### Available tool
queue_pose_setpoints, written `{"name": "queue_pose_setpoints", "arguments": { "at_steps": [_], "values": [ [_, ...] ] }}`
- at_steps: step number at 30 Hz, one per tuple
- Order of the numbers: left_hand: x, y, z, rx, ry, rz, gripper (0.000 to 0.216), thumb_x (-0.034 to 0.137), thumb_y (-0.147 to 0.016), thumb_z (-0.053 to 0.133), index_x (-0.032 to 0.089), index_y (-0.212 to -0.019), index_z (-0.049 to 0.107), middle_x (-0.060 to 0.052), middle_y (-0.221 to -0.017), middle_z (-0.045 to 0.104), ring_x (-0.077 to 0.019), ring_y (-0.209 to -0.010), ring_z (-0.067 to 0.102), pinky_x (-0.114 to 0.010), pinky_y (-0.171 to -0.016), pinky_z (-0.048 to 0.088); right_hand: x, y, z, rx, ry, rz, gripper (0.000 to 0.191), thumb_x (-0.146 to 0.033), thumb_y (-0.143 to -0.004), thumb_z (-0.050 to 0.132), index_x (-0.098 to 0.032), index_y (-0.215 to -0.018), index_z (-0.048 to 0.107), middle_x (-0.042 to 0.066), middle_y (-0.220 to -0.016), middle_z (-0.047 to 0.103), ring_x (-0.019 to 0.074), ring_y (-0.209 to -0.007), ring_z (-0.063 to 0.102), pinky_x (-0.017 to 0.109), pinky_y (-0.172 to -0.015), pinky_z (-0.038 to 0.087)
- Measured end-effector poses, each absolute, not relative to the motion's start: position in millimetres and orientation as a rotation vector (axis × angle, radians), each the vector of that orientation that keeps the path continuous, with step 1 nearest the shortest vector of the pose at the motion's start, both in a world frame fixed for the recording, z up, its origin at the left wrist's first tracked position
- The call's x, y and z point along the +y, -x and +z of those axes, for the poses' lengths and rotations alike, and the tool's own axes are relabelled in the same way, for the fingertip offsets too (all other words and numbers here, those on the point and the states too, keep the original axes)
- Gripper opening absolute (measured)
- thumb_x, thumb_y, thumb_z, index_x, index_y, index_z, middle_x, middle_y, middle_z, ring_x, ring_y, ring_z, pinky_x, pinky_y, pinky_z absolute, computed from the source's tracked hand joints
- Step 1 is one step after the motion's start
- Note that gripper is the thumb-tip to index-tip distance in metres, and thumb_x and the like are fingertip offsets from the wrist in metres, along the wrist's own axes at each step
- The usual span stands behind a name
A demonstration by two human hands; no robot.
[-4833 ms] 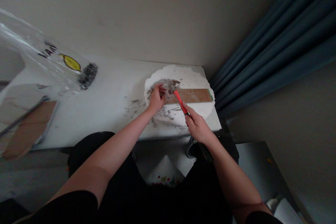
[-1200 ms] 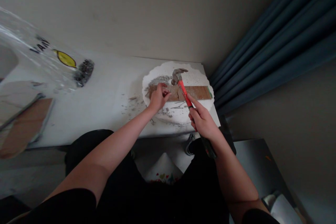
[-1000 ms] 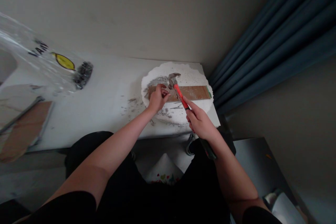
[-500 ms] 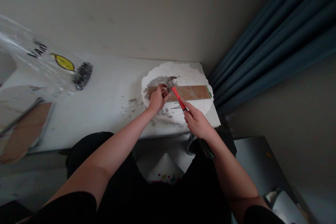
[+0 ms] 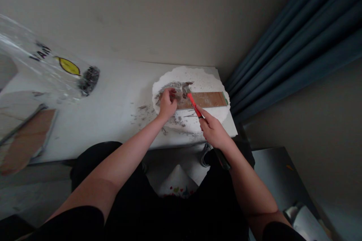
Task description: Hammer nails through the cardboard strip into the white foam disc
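Observation:
My right hand (image 5: 210,127) is closed around the handle of a hammer (image 5: 192,101) with a red neck and a dark grip end. The hammer's metal head rests over or just above a brown wooden strip (image 5: 210,99), which lies across a white scalloped round mat (image 5: 206,77). At the strip's left end, my left hand (image 5: 168,102) has its fingers curled together. What they hold, if anything, is too small to make out. Grey crumbly fragments (image 5: 177,84) surround the left fingers and the hammer head.
The mat lies on a white table (image 5: 113,109) against a wall. To the left are a clear printed plastic bag (image 5: 68,67), a broken brown board (image 5: 31,135) and a dark metal bar (image 5: 22,124). A blue curtain (image 5: 283,45) hangs at the right.
My left hand has drawn slightly left, away from the hammer head. The hammer head has shifted a little to the right, with my right hand still gripping the handle.

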State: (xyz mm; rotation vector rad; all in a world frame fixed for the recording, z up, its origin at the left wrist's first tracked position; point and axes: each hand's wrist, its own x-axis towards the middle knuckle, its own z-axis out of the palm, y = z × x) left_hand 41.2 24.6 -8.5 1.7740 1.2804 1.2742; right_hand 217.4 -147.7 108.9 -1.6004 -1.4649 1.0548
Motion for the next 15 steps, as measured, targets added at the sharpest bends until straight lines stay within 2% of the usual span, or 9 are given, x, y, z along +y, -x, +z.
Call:
{"name": "queue_pose_setpoints", "arguments": {
  "at_steps": [3, 9, 15],
  "values": [
    [25.6, -40.7, -9.2, 1.256, -1.758, 1.269, 0.033, 0.019, -0.089, 0.058, 0.022, -0.122, 0.055, -0.011, -0.118, 0.067, -0.0241, -0.107, 0.067, -0.043, -0.094, 0.058, -149.1, -218.1, 109.4, -1.494, 1.592, 1.01, 0.063, -0.027, -0.096, 0.05, -0.03, -0.159, 0.048, 0.006, -0.09, 0.071, 0.0202, -0.068, 0.06, 0.03, -0.064, 0.051],
    [24.1, -41.0, -8.0, 1.275, -1.741, 1.303, 0.035, 0.013, -0.086, 0.055, 0.023, -0.12, 0.055, -0.01, -0.116, 0.068, -0.0237, -0.108, 0.067, -0.045, -0.102, 0.056, -148.2, -218.4, 104.3, -1.556, 1.637, 1.006, 0.059, -0.025, -0.096, 0.05, -0.026, -0.154, 0.055, 0.007, -0.092, 0.073, 0.0201, -0.07, 0.06, 0.032, -0.069, 0.052],
    [27.1, -41.8, -12.0, 1.253, -1.745, 1.326, 0.035, 0.011, -0.084, 0.054, 0.022, -0.117, 0.055, -0.009, -0.114, 0.068, -0.0224, -0.104, 0.067, -0.043, -0.098, 0.057, -149.8, -218.7, 100.5, -1.646, 1.619, 0.93, 0.057, -0.026, -0.099, 0.047, -0.028, -0.156, 0.052, 0.007, -0.095, 0.073, 0.0207, -0.074, 0.062, 0.034, -0.074, 0.052]
  ]
}}
